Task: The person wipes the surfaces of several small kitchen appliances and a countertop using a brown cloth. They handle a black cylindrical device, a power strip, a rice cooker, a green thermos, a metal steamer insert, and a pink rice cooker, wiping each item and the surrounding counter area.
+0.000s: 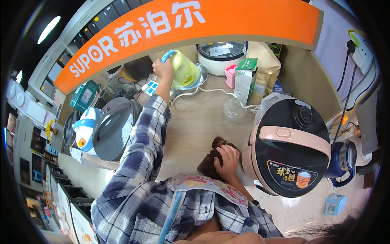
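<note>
My left hand (163, 70) reaches to the back of the counter and is closed around the blue handle of a pale yellow-green kettle (185, 72). The kettle tilts a little and stands at a round metal dish (203, 77); whether it rests in the dish or just above it I cannot tell. Near the counter's front edge, my right hand (228, 162) lies on a bunched brown cloth (206, 166), its fingers curled over the fabric. A white cord (219, 90) runs across the counter beside the dish.
A large pink-and-black electric cooker (290, 138) stands at the right. A clear glass vessel (234, 110), a green-and-white box (245, 83) and a white cooker (215, 65) are behind. Dark-lidded cooker (113, 130) at left; an orange sign (243, 20) arches over the back.
</note>
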`<action>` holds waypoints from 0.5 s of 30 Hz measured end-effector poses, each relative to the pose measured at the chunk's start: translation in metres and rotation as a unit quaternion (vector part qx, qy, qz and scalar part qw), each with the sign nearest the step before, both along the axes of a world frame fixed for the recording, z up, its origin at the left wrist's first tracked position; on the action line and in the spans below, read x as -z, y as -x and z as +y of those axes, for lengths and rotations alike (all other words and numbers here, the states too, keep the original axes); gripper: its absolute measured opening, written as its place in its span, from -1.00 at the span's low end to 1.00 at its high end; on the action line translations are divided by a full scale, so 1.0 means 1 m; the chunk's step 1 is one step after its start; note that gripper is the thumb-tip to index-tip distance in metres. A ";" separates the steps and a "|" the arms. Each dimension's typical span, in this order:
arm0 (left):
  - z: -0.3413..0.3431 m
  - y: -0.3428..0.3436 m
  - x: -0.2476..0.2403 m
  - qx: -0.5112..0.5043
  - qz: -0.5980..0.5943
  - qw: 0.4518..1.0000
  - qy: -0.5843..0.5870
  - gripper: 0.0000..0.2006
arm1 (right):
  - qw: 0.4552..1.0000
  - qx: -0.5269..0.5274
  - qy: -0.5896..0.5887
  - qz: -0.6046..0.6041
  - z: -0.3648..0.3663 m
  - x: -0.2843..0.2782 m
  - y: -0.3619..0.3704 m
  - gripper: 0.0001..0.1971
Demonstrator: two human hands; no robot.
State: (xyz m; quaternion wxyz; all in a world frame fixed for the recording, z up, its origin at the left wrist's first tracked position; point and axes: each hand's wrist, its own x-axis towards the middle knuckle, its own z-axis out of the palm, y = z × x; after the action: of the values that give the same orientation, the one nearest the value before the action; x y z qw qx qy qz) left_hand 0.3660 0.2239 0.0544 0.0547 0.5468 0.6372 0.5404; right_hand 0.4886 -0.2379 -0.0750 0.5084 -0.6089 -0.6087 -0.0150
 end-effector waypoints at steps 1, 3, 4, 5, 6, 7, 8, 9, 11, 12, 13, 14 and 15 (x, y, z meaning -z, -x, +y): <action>0.002 -0.006 -0.006 0.046 0.035 0.998 0.015 -0.54 | 1.000 0.002 0.002 0.000 0.000 0.000 -0.001 -0.60; 0.007 -0.017 -0.019 0.107 0.100 0.988 0.044 -0.55 | 1.000 -0.001 0.006 0.002 0.000 -0.002 0.000 -0.60; 0.005 -0.023 -0.025 0.131 0.117 0.982 0.066 -0.54 | 1.000 -0.002 0.008 0.002 -0.001 -0.002 0.000 -0.60; 0.002 -0.028 -0.031 0.153 0.133 0.975 0.087 -0.54 | 1.000 -0.005 0.009 0.001 -0.001 -0.002 0.000 -0.60; 0.006 -0.039 -0.030 0.183 0.152 0.965 0.109 -0.54 | 1.000 0.000 0.013 0.004 0.000 -0.001 -0.001 -0.60; 0.010 -0.048 -0.030 0.207 0.151 0.958 0.125 -0.53 | 1.000 0.005 0.018 0.006 0.001 0.000 -0.002 -0.59; 0.013 -0.057 -0.030 0.232 0.150 0.951 0.142 -0.53 | 1.000 0.010 0.023 0.008 0.001 0.001 -0.002 -0.59; 0.014 -0.065 -0.028 0.257 0.149 0.942 0.158 -0.52 | 0.999 0.016 0.028 0.009 0.001 0.003 -0.002 -0.59; 0.015 -0.048 -0.034 0.243 0.138 0.946 0.163 -0.51 | 1.000 0.000 0.024 0.011 -0.001 0.001 -0.001 -0.59; 0.015 -0.046 -0.035 0.243 0.130 0.947 0.167 -0.50 | 1.000 0.001 0.024 0.009 0.000 0.001 -0.001 -0.59; 0.019 -0.045 -0.029 0.242 0.089 0.958 0.121 -0.50 | 1.000 0.002 0.024 0.008 0.000 0.001 -0.001 -0.59; 0.026 -0.039 -0.018 0.237 0.046 0.968 0.072 -0.51 | 1.000 0.005 0.022 0.003 0.000 0.000 0.000 -0.60; 0.032 -0.032 -0.008 0.229 0.004 0.973 0.023 -0.51 | 1.000 0.006 0.020 -0.002 0.000 0.001 0.001 -0.60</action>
State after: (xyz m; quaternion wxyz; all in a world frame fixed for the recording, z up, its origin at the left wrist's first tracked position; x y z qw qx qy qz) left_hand 0.3984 0.2559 0.0619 0.1871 0.6787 0.5076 0.4967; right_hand 0.4876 -0.2377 -0.0756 0.4952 -0.6226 -0.6059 -0.0074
